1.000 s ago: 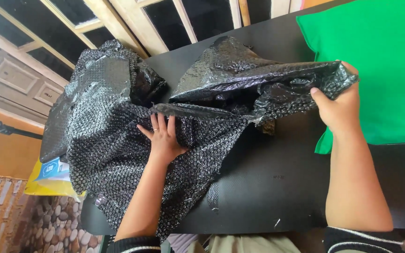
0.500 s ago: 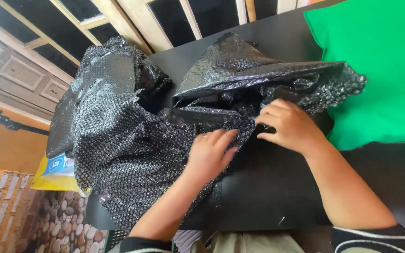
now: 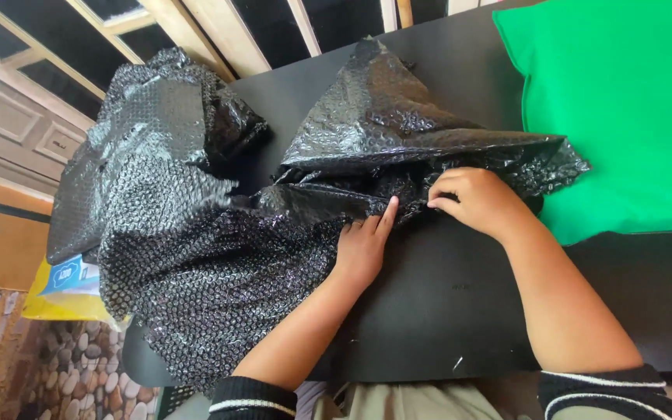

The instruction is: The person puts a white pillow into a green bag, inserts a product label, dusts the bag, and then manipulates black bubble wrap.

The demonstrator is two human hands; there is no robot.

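We see a large sheet of black bubble wrap (image 3: 219,257) spread over the left and middle of a black table (image 3: 445,311). Its left portion hangs past the table's left edge, and a second bunched mass rises near the table's far left corner. On the right, the sheet is folded into a peaked, pocket-like fold (image 3: 398,124); we cannot tell whether that fold encloses anything.

Our left hand (image 3: 363,249) lies palm down on the wrap at the lower edge of the fold. Its fingers are extended and mostly together, pressing flat rather than gripping, with the fingertips touching the fold's rim.

Our right hand (image 3: 476,198) sits just beside the left, at the fold's lower right edge. Its fingers are curled inward and pinch the crumpled edge of the wrap between thumb and fingertips.

A green cushion (image 3: 624,109) lies on the table at the right, and the fold's right tip touches it. A yellow and blue package (image 3: 60,292) shows below the hanging wrap at the left, above a pebble-patterned floor (image 3: 79,365).
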